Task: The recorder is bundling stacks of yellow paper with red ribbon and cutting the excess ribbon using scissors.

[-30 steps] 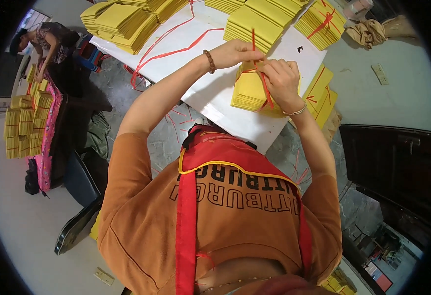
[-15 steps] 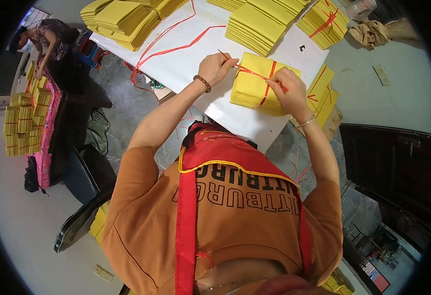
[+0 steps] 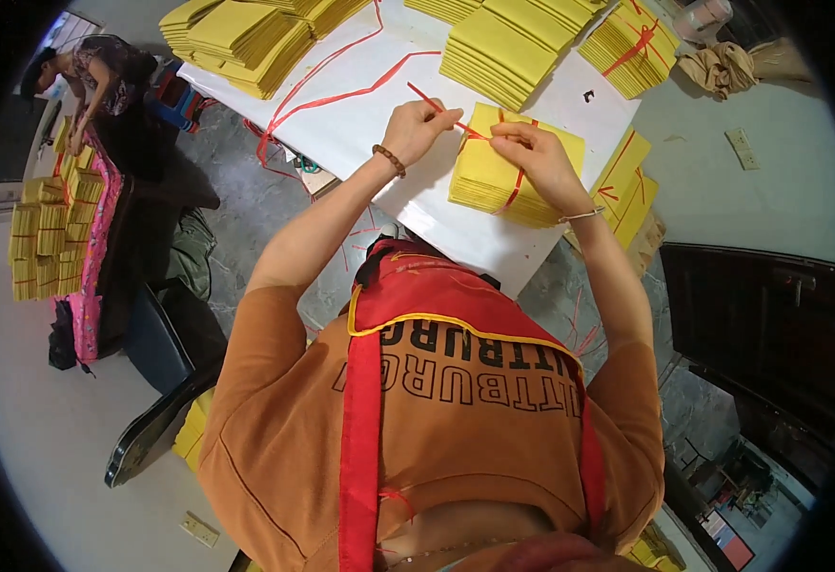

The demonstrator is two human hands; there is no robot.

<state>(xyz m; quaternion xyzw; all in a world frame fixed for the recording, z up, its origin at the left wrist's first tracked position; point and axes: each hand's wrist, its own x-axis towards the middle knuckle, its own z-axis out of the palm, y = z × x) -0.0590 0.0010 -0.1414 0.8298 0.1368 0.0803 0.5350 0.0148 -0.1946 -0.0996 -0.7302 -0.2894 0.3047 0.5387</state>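
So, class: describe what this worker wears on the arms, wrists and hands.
Both forearms are bare below short orange sleeves. The left hand has a brown beaded bracelet at its wrist; the right hand has a thin silvery bangle. No gloves on either hand.

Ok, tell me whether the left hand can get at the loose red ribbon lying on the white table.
Probably yes: the left hand sits just beside the loose red ribbon on the white table, with bare tabletop between them and no stack blocking.
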